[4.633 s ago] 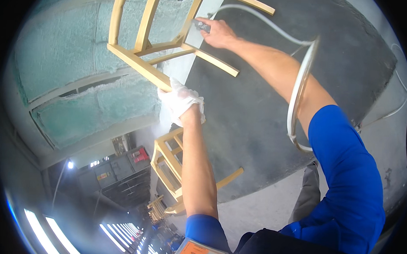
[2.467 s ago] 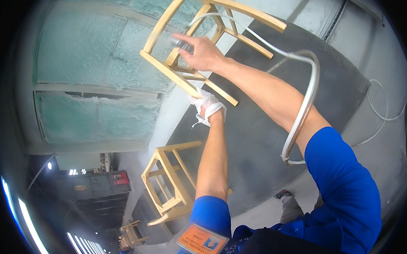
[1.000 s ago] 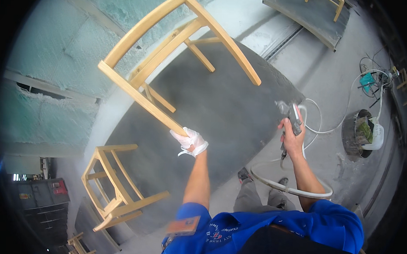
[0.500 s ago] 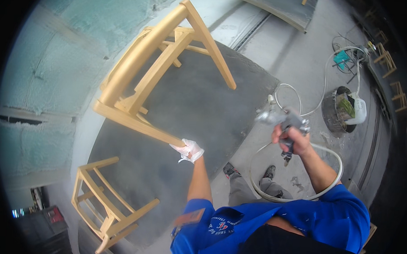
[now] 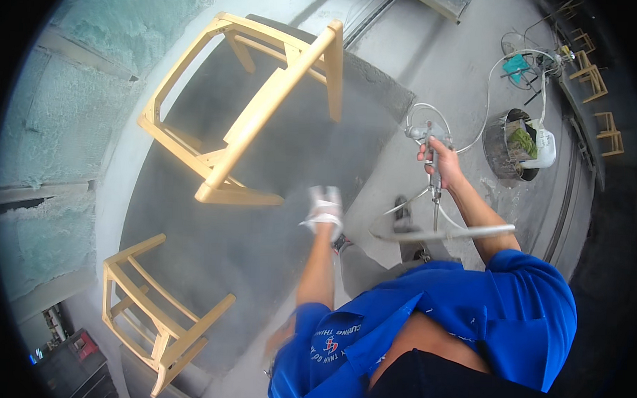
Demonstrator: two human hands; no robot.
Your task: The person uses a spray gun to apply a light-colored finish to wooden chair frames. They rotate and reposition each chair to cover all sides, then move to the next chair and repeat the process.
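Now the wooden chair [image 5: 251,105] is let go by the open gloved left hand [image 5: 324,206], and it could tip, while the spray gun [image 5: 424,136] is gripped by the right hand [image 5: 437,164].

A chair frame [image 5: 248,105] stands on the turntable [image 5: 260,253] ahead of me, toward its far side. My left hand [image 5: 325,208] is just right of that frame's nearest rail; whether it touches I cannot tell, the hand is blurred. A second frame [image 5: 157,309] sits at the near left edge of the turntable, well apart from the first. My right hand [image 5: 438,161] is out to the right, over the floor [image 5: 443,56], gripping the spray gun [image 5: 424,134], and the hose [image 5: 443,233] loops from it back across my body. Farther right a drum [image 5: 511,144] stands on the floor. More frames [image 5: 596,82] lie beyond it.
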